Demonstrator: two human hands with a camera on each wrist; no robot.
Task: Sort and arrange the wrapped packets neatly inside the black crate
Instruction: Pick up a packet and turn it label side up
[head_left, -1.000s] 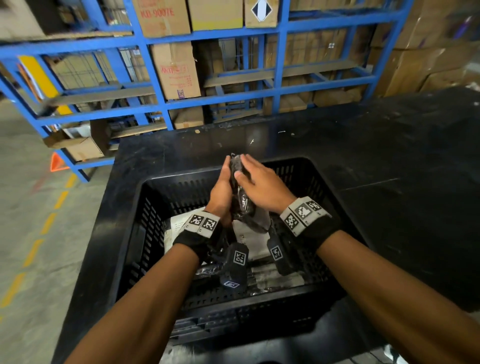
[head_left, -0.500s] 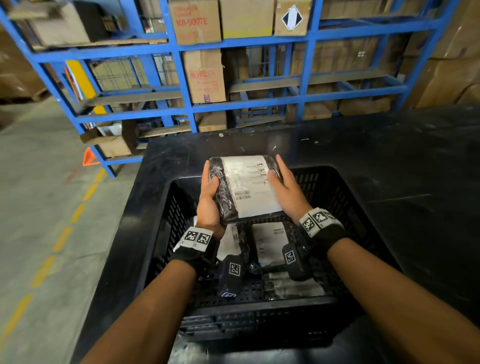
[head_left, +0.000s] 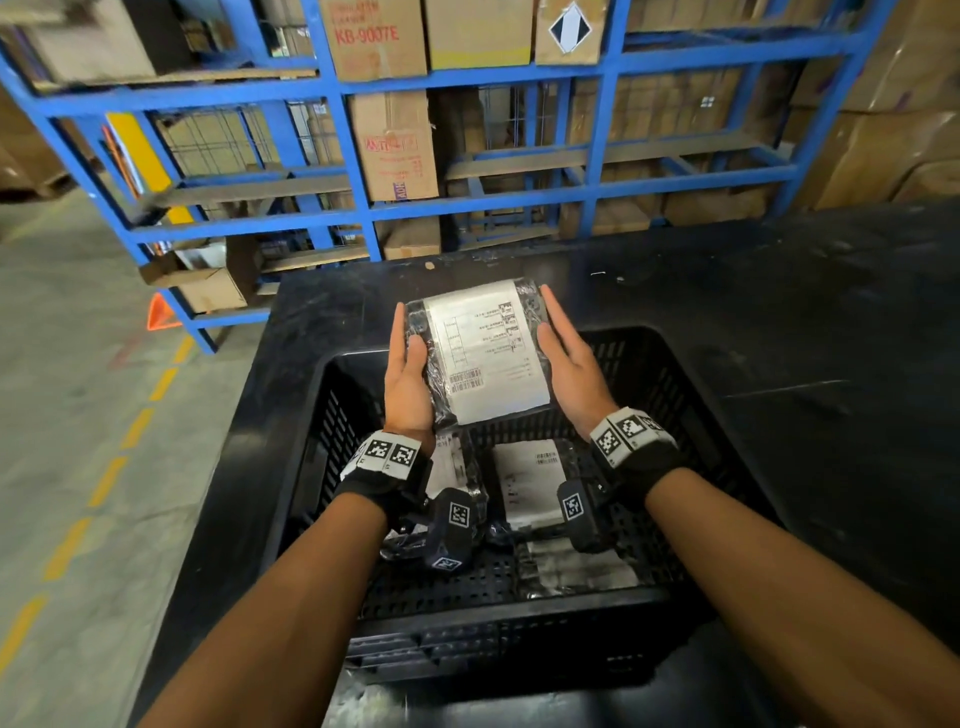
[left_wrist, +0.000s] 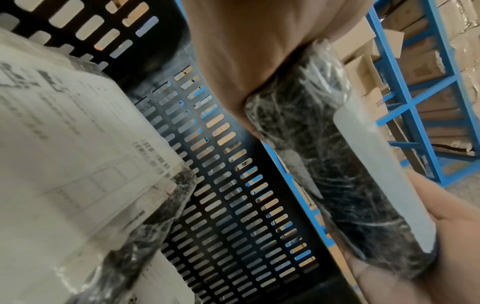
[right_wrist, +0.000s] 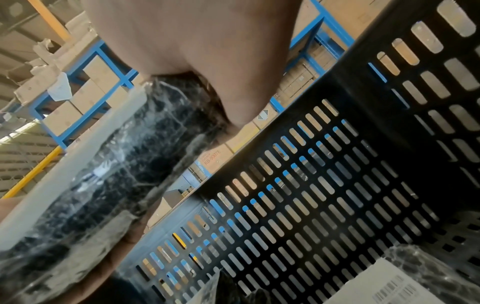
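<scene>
A black wrapped packet (head_left: 483, 353) with a white shipping label facing up is held level over the far end of the black crate (head_left: 670, 364). My left hand (head_left: 405, 358) grips its left edge, thumb on top and fingers beneath. My right hand (head_left: 563, 353) holds the right edge the same way. The left wrist view shows the packet (left_wrist: 337, 185) side-on between thumb and fingers, as does the right wrist view (right_wrist: 116, 174). Below my wrists, three more labelled packets lie in the crate: one in the middle (head_left: 527, 483), one on the left (head_left: 452, 462), one near the front (head_left: 576, 571).
The crate stands on a black table (head_left: 779, 312) whose left edge drops to a concrete floor with a yellow dashed line (head_left: 104, 483). Blue racking (head_left: 519, 208) loaded with cardboard boxes rises behind the table. An orange cone (head_left: 161, 312) sits by the rack's foot.
The packet was held on edge between my palms inside the crate. It has since been turned flat, label up, and raised over the crate's far rim.
</scene>
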